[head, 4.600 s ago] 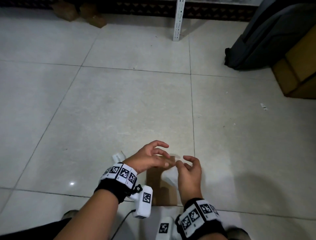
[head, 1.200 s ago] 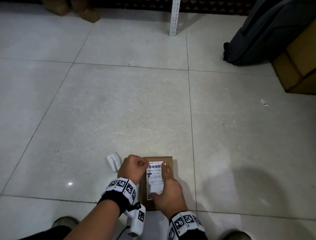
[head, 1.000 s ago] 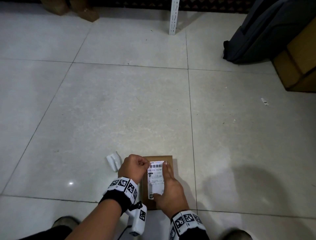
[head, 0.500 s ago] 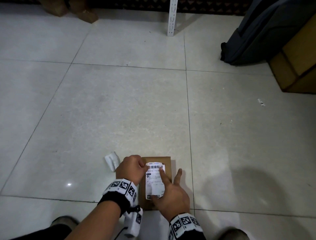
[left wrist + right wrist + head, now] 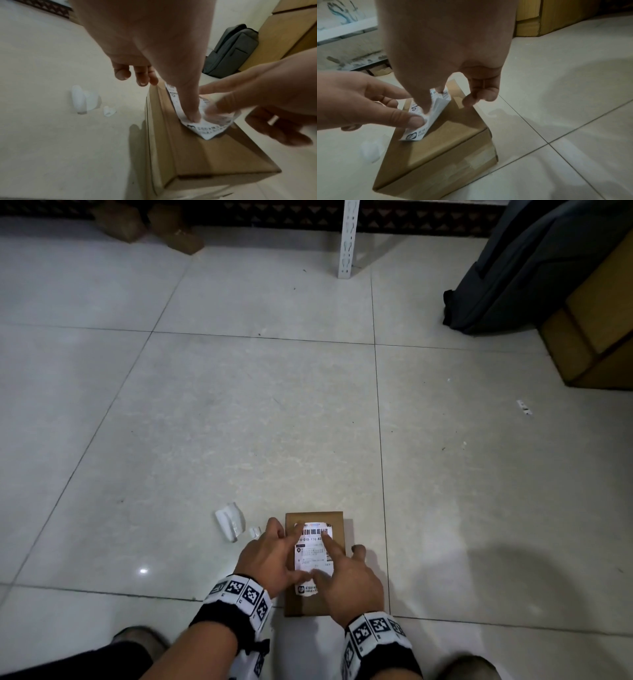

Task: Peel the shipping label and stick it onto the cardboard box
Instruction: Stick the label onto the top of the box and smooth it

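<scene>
The cardboard box (image 5: 314, 604) sits on the tiled floor (image 5: 239, 422) with the shipping label (image 5: 313, 556) on its top. The left hand (image 5: 270, 556) and right hand (image 5: 346, 580) press it with straightened fingers, its near end lifted. Crumpled backing paper (image 5: 230, 520) lies just left; a dark backpack (image 5: 520, 265) and stacked cartons (image 5: 596, 330) stand well apart.

Both forearms reach forward and down, side by side, each with a marker-patterned band at the wrist. The left hand (image 5: 270, 556) lies low with fingers stretched forward and the thumb (image 5: 190, 108) pressing straight down. The right hand (image 5: 346, 580) sits just beside it, index finger (image 5: 329, 542) extended and pressing, thumb touching the left thumb, remaining fingers loosely bent.
</scene>
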The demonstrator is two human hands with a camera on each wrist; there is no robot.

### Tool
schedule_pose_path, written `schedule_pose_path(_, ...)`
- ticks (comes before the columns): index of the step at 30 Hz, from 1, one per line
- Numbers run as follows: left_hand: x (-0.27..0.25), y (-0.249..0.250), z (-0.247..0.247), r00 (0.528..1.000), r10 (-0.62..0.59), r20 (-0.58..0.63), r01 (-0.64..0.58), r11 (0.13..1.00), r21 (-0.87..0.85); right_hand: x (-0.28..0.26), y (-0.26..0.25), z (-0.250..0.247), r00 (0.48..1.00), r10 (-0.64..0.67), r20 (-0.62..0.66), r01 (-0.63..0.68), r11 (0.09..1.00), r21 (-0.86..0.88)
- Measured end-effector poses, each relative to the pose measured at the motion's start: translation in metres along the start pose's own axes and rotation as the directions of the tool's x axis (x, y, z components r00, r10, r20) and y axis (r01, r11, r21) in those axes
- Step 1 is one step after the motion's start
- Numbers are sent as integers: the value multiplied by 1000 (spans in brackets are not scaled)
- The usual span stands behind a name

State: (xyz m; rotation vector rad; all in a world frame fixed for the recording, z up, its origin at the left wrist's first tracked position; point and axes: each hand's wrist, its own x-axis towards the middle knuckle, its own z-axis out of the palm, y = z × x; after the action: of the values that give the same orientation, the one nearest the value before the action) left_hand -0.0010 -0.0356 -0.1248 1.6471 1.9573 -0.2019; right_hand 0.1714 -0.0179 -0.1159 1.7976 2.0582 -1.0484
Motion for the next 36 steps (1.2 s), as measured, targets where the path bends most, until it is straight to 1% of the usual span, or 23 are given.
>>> schedule_pose_path(2, 0, 1, -2, 999, -2, 45, 0, 999, 37, 6, 1, -4, 999, -10, 45, 14, 997, -82)
schedule_pose_path(4, -1, 1, -5, 998, 0, 65, -5, 998, 67, 12, 3, -8, 997, -21, 68, 31, 988, -148)
schedule_pose_path(7, -2, 3, -7, 998, 12, 58, -17, 996, 89, 19, 4, -13, 996, -50, 70, 65, 969, -239)
schedule_pose_path(12, 3, 5, -5, 993, 112, 21, -114, 975, 193, 19, -1, -18, 985, -133, 113, 164, 929, -331)
schedule_pose_path(15, 5, 2, -3, 993, 116, 24, -118, 972, 202, 19, -2, -20, 985, -117, 130, 154, 932, -328)
schedule_pose_path(19, 3, -3, 5, 997, 76, 3, -75, 983, 168, 21, 2, -22, 995, -39, 92, 67, 944, -323)
schedule_pose_path(23, 1, -3, 8, 999, 35, -4, -33, 988, 153, 20, 3, -22, 989, 25, 147, 14, 966, -258)
schedule_pose_path(29, 2, -7, 2, 999, 46, 29, -51, 975, 216, 24, 8, -26, 981, 45, 187, -3, 975, -222)
schedule_pose_path(36, 3, 0, 1, 997, 1, 83, -19, 975, 223, 21, 7, -30, 980, 20, 197, 24, 975, -219)
